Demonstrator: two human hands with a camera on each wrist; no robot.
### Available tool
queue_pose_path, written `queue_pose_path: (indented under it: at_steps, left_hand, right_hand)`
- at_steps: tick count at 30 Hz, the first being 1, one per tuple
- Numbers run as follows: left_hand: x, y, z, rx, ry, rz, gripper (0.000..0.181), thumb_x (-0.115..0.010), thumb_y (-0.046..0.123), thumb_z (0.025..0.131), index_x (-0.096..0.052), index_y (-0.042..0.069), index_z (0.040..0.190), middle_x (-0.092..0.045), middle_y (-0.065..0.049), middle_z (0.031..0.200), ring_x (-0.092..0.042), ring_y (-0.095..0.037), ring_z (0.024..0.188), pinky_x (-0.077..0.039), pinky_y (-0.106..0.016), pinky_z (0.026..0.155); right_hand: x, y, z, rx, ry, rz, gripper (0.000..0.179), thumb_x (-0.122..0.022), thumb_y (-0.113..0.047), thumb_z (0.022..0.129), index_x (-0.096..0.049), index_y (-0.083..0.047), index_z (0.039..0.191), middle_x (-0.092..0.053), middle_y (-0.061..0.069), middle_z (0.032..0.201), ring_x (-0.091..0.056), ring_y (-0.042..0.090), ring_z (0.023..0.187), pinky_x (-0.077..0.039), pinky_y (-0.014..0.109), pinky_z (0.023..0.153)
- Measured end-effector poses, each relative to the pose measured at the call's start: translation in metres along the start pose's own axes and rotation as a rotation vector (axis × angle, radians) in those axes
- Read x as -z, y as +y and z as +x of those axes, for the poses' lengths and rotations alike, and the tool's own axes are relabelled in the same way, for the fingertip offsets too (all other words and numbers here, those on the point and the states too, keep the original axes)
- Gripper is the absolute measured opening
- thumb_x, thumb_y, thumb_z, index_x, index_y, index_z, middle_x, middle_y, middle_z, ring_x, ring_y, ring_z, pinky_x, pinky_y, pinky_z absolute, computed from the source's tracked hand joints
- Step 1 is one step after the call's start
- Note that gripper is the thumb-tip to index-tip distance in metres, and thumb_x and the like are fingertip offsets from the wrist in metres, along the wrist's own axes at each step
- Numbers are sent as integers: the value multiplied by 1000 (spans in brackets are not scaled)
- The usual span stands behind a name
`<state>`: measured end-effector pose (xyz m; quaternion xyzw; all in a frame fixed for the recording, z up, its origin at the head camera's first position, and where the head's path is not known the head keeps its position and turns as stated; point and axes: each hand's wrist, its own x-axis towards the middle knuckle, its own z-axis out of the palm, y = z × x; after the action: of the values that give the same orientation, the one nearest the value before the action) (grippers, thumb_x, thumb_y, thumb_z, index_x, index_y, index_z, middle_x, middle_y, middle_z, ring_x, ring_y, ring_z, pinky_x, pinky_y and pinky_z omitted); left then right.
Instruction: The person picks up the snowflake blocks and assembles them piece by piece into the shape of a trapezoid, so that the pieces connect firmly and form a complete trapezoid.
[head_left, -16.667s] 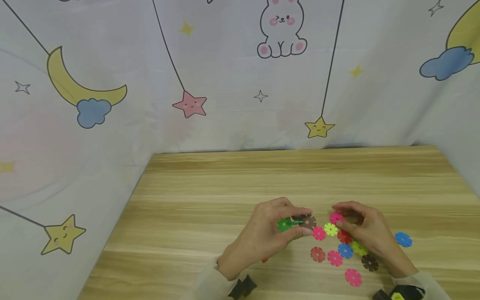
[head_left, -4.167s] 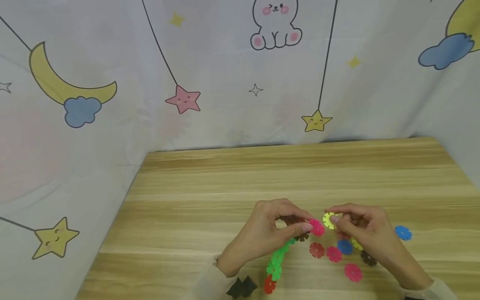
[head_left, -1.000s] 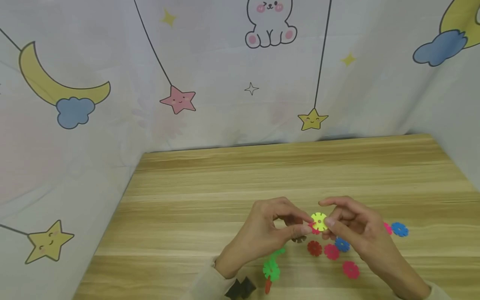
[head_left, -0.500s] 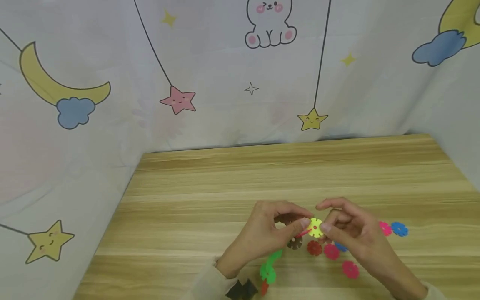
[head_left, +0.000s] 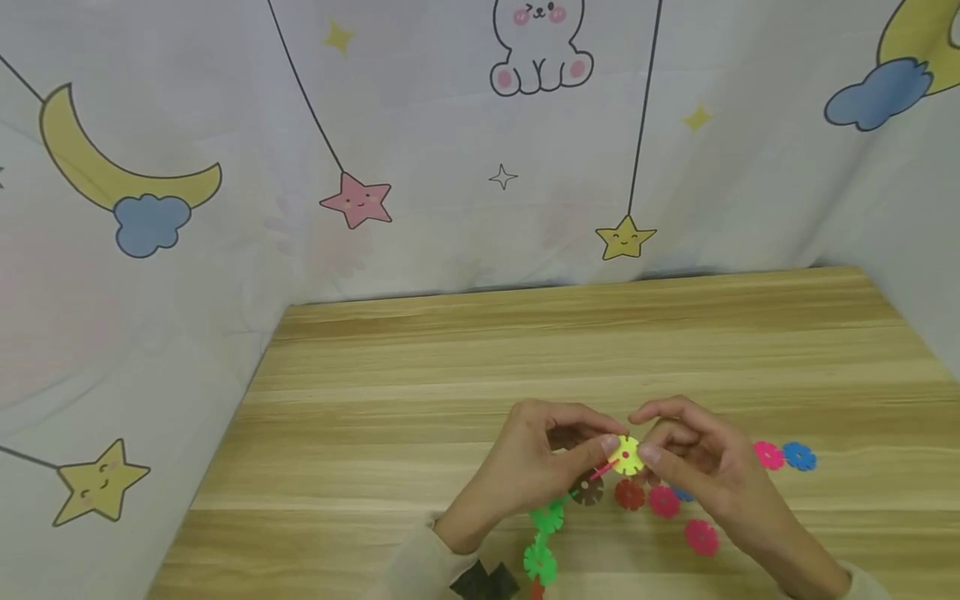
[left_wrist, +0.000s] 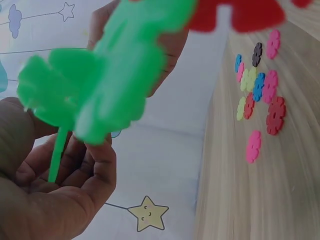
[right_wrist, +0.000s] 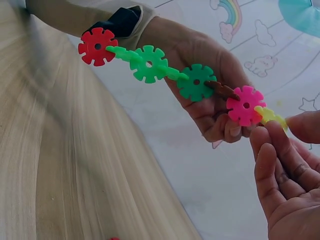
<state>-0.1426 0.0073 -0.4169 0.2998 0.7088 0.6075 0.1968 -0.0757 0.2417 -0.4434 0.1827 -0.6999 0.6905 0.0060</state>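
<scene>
In the head view my left hand point(head_left: 536, 458) pinches a pink notched disc point(right_wrist: 246, 105), the second-to-last piece of a chain of interlocking snowflake discs. My right hand point(head_left: 712, 467) pinches the yellow snowflake disc point(head_left: 627, 456), whose slot meets the pink one's edge. From the pink disc the chain runs through a brown disc point(head_left: 587, 489), a dark green disc point(right_wrist: 196, 82) and bright green discs point(head_left: 540, 562) to a red disc point(right_wrist: 97, 46) at the far end. It hangs raised before the left wrist, where green discs point(left_wrist: 120, 75) blur close to the camera.
Loose snowflake discs lie on the wooden table point(head_left: 450, 350): a red one point(head_left: 629, 495), pink ones point(head_left: 702, 537) and a blue one point(head_left: 800, 457) among them. Some are partly behind the right hand. A printed cloth point(head_left: 435, 125) hangs along the table's back and sides.
Brown, then pink discs joined the chain earlier. The right hand took up the yellow disc, brought it left to the pink one and fitted it on. Over the last half second both hands barely moved.
</scene>
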Motion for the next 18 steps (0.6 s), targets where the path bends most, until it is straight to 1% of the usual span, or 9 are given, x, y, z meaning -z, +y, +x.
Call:
queue_pose_path:
  at_steps: [4,7,12,18]
  left_hand:
    - [1,2,0,11,12,-9,16,-74,15,103,-82,6,113,-83,-17,105,-73,2,80,-64,-22,76]
    - [2,3,0,21,14,-21,16,-74,16,103,-82,7,113,-83,-16,107,-73,1,79,-63,-22,74]
    - [4,4,0,22,16,-30,17,-73,16,103,-82,6,113,-82,-17,109,-72,1,78,-62,-21,72]
    - [5,4,-1,35,50,-25,16,-74,15,102,-82,6,113,-82,-17,105,-70,0,75,-61,-20,71]
  right_hand:
    - [7,3,0,-17,10,31,36,-48,15,105,-58,-2,135,-78,-3,98,-74,19,85,-64,31,80]
    - [13,4,0,-18,24,53,36,-46,15,105,-57,0,135,-77,-2,97,-74,18,88,-64,30,82]
    - [21,5,0,-29,72,58,32,-47,14,106,-60,0,132,-77,-1,94,-74,16,86,-65,28,81]
    - [32,13,-1,-13,105,60,32,-47,16,106,-61,1,129,-78,0,94,-73,17,85,-63,25,87]
